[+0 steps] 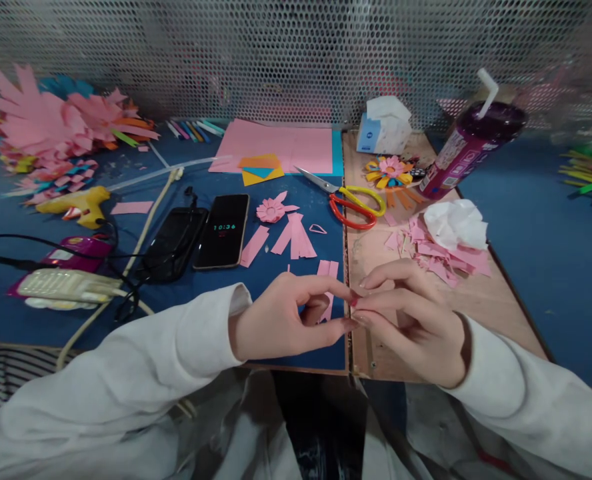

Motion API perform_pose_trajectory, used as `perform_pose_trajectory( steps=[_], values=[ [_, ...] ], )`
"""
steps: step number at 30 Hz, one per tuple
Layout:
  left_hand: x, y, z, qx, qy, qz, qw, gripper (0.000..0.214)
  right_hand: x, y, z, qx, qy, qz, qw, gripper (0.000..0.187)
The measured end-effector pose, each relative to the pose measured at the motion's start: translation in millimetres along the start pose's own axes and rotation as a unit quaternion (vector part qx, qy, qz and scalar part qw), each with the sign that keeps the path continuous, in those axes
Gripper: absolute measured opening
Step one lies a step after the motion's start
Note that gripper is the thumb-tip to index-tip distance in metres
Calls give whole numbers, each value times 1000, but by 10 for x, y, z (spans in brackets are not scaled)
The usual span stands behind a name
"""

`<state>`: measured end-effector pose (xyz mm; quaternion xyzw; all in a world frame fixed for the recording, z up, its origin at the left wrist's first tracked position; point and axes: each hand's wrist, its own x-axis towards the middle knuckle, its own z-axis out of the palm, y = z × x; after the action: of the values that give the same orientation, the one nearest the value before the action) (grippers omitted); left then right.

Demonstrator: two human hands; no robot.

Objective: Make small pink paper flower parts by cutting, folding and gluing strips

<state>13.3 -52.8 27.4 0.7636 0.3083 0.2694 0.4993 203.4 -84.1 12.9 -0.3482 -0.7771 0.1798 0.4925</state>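
Observation:
My left hand [286, 320] and my right hand [411, 320] meet fingertip to fingertip over the table's front edge. Both pinch a small pink paper strip [327, 308], which shows between the left fingers. More pink strips [296, 239] lie on the blue mat just beyond, beside a small pink paper flower [271, 211]. Red and yellow scissors [349, 200] lie past them. A heap of pink scraps [441, 257] and a crumpled white tissue [455, 223] sit on the wooden board [376, 247] near my right hand.
Two phones [221, 230] lie left of centre, with a yellow glue gun [79, 203] and cables further left. Big pink paper flowers [56, 127] fill the far left. Pink sheets [281, 147], a tissue box [383, 127] and a purple cup with a straw [469, 147] stand at the back.

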Motion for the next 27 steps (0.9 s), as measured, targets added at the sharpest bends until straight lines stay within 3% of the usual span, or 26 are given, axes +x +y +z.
perform_pose_trajectory(
  steps=[10,14,18,27],
  values=[
    [4,-35,25,40,56,1,998,22,-19,41,58,104,15,112,988,5],
    [46,-29,10,-41,15,-96,994,19,-8,75,74,160,7,168,973,3],
    [94,-23,-12,-110,-28,-206,972,22,9,102,96,195,13,198,961,7],
    [161,-107,-11,-197,-7,-232,952,21,-6,270,143,258,10,248,934,2]
  ],
)
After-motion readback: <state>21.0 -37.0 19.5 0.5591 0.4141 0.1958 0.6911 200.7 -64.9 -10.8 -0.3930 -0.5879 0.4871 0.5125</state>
